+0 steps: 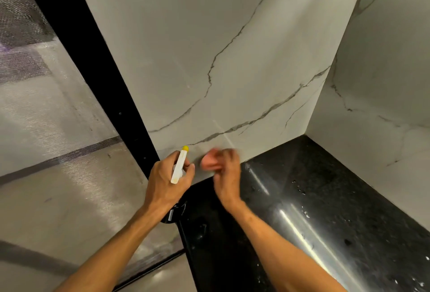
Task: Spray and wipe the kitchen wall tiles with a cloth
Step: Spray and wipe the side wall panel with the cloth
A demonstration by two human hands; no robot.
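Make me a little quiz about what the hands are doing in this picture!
1. True or false: the left hand holds the spray bottle.
2. What colour is the cloth that the right hand holds at the wall tiles? A) blue B) pink C) green
3. Fill in: the counter below the tiles is ____.
Key: 1 true; 2 B; 3 black.
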